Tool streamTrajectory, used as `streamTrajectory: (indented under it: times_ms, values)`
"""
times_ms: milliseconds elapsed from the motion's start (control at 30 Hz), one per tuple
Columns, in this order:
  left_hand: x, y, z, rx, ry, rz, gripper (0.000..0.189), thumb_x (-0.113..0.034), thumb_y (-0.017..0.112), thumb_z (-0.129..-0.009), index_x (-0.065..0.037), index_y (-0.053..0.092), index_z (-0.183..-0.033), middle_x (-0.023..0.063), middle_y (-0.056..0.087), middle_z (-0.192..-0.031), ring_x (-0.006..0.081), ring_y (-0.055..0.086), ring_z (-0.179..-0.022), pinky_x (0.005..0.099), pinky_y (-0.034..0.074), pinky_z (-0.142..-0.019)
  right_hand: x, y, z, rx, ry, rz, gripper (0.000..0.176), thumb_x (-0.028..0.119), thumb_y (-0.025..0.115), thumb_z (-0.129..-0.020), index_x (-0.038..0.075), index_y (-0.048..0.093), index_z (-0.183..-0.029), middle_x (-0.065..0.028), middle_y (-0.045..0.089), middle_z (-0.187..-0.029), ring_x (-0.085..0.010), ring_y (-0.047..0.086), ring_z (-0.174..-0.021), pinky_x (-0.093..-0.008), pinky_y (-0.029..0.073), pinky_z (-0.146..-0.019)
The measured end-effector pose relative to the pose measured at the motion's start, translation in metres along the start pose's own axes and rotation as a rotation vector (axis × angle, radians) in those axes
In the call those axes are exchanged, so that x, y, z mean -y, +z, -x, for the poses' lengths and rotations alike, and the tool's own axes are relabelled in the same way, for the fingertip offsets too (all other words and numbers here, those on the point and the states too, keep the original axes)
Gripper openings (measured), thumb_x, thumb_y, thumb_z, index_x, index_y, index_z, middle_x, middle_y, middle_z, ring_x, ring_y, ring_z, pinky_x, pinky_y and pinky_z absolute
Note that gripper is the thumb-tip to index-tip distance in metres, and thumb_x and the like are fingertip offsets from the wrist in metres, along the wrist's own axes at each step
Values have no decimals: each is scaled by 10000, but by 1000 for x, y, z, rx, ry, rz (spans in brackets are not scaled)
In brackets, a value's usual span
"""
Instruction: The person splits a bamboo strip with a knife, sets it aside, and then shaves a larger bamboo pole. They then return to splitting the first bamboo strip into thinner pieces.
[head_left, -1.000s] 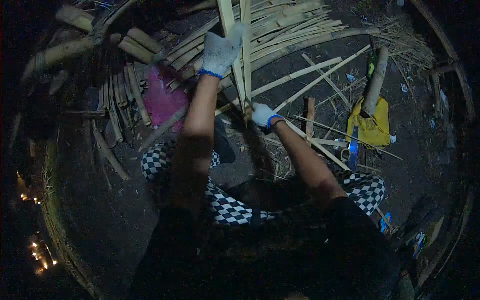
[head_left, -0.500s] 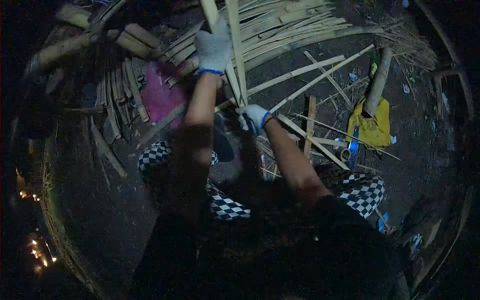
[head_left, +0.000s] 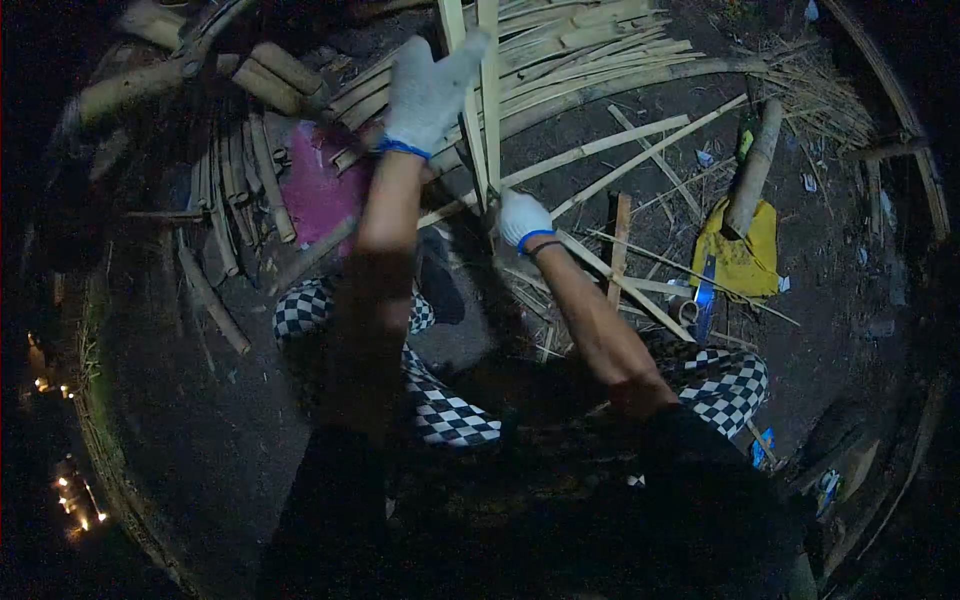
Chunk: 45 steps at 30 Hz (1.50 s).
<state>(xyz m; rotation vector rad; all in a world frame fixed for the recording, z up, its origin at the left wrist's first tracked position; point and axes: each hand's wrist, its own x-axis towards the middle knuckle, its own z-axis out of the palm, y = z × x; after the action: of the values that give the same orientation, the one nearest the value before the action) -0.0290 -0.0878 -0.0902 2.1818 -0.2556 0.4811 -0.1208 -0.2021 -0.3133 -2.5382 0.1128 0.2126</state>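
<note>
My left hand [head_left: 425, 92], in a white glove with a blue cuff, grips the upper part of a long split bamboo strip [head_left: 484, 110] that stands nearly upright in front of me. My right hand [head_left: 522, 218], gloved the same way, is closed low on the same strip where its two halves meet; whether it also holds a blade is hidden. I sit on dark ground in checkered trousers [head_left: 440, 410], knees apart.
A heap of bamboo strips [head_left: 590, 55] lies behind the hands. Short bamboo sections [head_left: 280, 75] and a pink cloth [head_left: 320, 190] are at the left. A yellow cloth [head_left: 745, 250] with a bamboo piece [head_left: 752, 165] lies right, near a blue-handled tool [head_left: 705, 295].
Both hands shifted slightly left and back again with the strip. My right hand sits a little higher than a second ago.
</note>
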Motion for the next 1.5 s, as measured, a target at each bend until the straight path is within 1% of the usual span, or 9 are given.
streamTrajectory:
  times_ms: [100, 400, 667, 867, 933, 1267, 1367, 1433, 1500]
  values:
    - [-67, -34, -4, -145, 121, 370, 458, -427, 588, -862, 19, 637, -771, 17, 528, -601, 129, 508, -560, 295, 409, -535, 26, -51, 7, -63, -201, 145, 237, 224, 507, -814, 23, 632, -827, -232, 650, -804, -383, 650, -749, -472, 524, -661]
    - [-54, -62, 11, 152, -172, 142, 541, -481, 638, -804, 59, 627, -845, 62, 556, -623, 156, 556, -601, 332, 440, -554, -9, 37, 28, 21, -39, 158, 222, 209, 471, -842, 24, 590, -876, -200, 662, -767, -355, 661, -695, -484, 513, -598]
    - [-6, -28, 0, -22, -158, 116, 497, -451, 685, -776, 40, 610, -770, 92, 607, -679, 167, 586, -625, 332, 470, -584, -16, 27, 25, 55, -181, 135, 215, 182, 428, -855, 19, 537, -943, -246, 640, -772, -408, 638, -739, -499, 506, -632]
    - [-64, -80, -12, -72, 370, 491, 449, -383, 580, -893, 65, 618, -890, 63, 612, -741, 207, 575, -666, 366, 475, -609, 30, -67, 41, 12, -248, 238, 210, 226, 494, -844, 44, 556, -930, -222, 639, -774, -380, 639, -739, -478, 512, -611]
    - [-59, -73, -4, -17, 224, 456, 450, -390, 584, -892, 58, 616, -913, 48, 616, -767, 192, 580, -673, 348, 477, -605, 13, -42, 46, -67, -298, 220, 197, 208, 484, -843, 40, 558, -917, -215, 634, -759, -383, 636, -722, -476, 512, -612]
    - [15, -26, 12, -75, -49, 488, 302, -287, 658, -836, 2, 601, -768, 34, 576, -687, 115, 522, -571, 292, 424, -514, -51, 60, 42, 237, -102, 24, 261, 190, 482, -855, 27, 567, -1041, -262, 639, -823, -393, 647, -774, -481, 506, -696]
    - [37, -23, 6, -42, -224, 1009, 252, -233, 608, -862, 6, 592, -784, 65, 561, -658, 136, 511, -546, 291, 408, -502, -50, 50, 52, 719, 374, -696, 255, 248, 509, -846, 18, 602, -904, -191, 657, -785, -281, 652, -699, -457, 507, -608]
    - [17, -20, 7, -201, -307, 565, 275, -244, 601, -863, 24, 580, -805, 76, 547, -652, 153, 510, -546, 306, 409, -502, -54, 164, 60, 285, -250, 46, 197, 198, 510, -823, 36, 613, -866, -177, 645, -733, -280, 641, -650, -463, 493, -565]
    - [79, -11, -10, -455, -155, -55, 393, -316, 611, -843, 71, 539, -849, 98, 513, -652, 216, 507, -548, 363, 412, -513, -24, 245, 71, -48, -205, 262, 163, 169, 508, -802, 52, 621, -798, -173, 642, -717, -294, 631, -610, -457, 483, -529]
